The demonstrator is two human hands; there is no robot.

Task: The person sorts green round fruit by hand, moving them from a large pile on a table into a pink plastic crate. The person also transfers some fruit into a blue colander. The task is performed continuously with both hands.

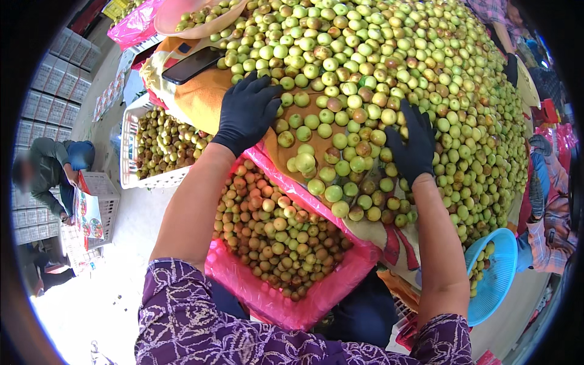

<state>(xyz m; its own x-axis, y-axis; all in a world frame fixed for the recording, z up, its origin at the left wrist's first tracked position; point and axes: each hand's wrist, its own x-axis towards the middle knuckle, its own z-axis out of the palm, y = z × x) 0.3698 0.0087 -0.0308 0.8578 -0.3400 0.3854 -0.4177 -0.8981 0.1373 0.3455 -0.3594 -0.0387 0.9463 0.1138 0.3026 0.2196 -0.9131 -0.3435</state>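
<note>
A large heap of round green fruit, some with brown patches (447, 91), covers the cloth-topped surface in front of me. My left hand (248, 109), in a dark glove, rests with fingers spread at the heap's left edge, on the orange cloth (200, 98) and beside the fruit. My right hand (414, 139), gloved too, lies on the fruit with thumb and fingers apart; nothing is seen held in it. Between my hands, loose fruit (333, 155) lies scattered on the cloth. Below them is a box lined with pink plastic (292, 315), full of green and reddish-brown fruit (273, 228).
A smartphone (194, 65) lies on the cloth. Around stand a white plastic crate of browner fruit (155, 181), a blue basket (495, 283) and a pale bowl (200, 27). At left a person (50, 164) handles a crate (107, 205); other people are at right (554, 219) and upper right (495, 16).
</note>
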